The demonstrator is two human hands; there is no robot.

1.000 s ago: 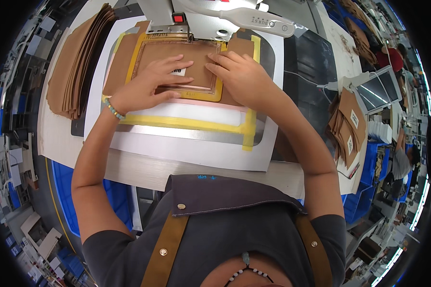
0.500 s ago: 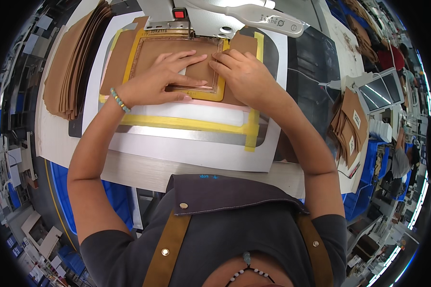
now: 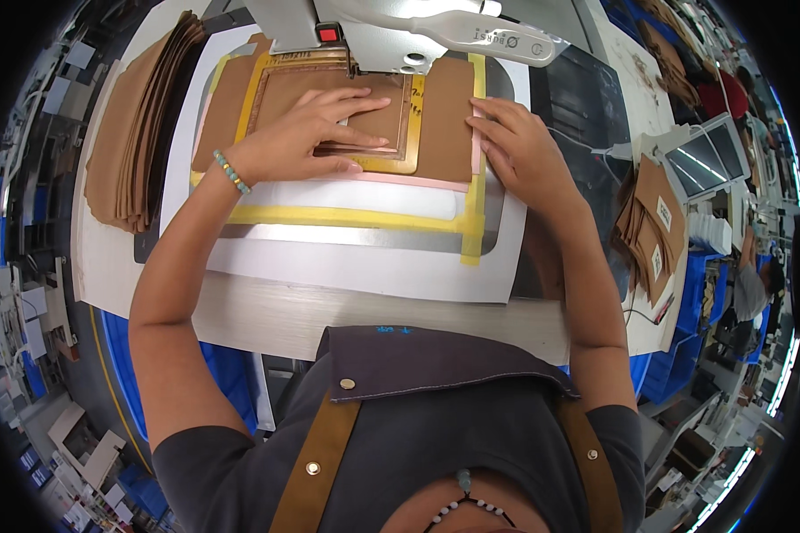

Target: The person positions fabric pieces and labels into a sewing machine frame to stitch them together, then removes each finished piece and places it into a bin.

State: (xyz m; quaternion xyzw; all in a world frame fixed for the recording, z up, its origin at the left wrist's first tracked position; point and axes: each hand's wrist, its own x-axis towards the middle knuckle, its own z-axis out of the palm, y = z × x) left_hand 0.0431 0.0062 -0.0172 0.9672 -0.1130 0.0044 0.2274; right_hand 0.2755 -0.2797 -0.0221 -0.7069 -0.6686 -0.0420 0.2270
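Note:
A yellow frame template (image 3: 387,163) lies on a brown panel (image 3: 444,124) beneath a white sewing machine head (image 3: 391,53). My left hand (image 3: 316,133) rests palm down with fingers spread over the brown area inside the frame, partly hiding a small white label. My right hand (image 3: 524,155) lies at the panel's right edge, fingers apart and slightly bent, tips on the yellow-and-pink taped strip. The panel sits on a metal board with yellow tape (image 3: 347,216), over a white sheet (image 3: 356,275).
A tall stack of brown pieces (image 3: 120,142) is at left, another pile (image 3: 649,231) at right. A tilted screen (image 3: 702,155), cable and black mat (image 3: 587,107) sit right of the machine. Blue bins (image 3: 684,346) flank the table. A person in grey (image 3: 747,293) is in the background at right.
My right hand has moved rightward from the yellow frame's edge to the panel's outer taped edge. My left hand is still on the frame area, shifted slightly.

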